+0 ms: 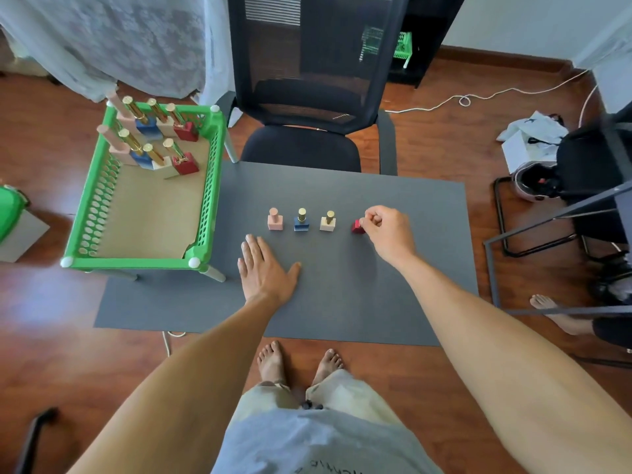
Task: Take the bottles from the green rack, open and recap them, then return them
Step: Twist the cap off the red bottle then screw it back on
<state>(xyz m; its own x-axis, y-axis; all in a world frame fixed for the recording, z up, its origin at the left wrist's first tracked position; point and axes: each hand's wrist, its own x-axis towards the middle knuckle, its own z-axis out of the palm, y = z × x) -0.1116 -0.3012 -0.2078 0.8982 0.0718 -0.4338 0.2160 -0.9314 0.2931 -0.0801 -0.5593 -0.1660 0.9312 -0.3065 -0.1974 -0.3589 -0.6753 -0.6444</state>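
Pinching the cap end of the small red square bottle point(357, 226), the right hand point(388, 232) is judged to be setting it down or uncapping it.
Left of that grip, three more bottles are lined on the grey table point(342, 302); the left hand point(266, 268) is laid flat, holding nothing; the green plastic rack point(205, 206) holds eight still, and a steadying hold on the base is called for next.

We can't see the red bottle's point(356, 227) cap; the right hand point(386, 230) covers its top, fingers curled over it, so the grip contact stays hidden. In the green rack point(205, 200), the rear row of bottles point(155, 119) is partly blocked by the front row point(154, 155), labels too small to read. A second person's foot point(547, 306) is cut by the frame edge. A dark object point(34, 436) at bottom left is cropped, unidentifiable.
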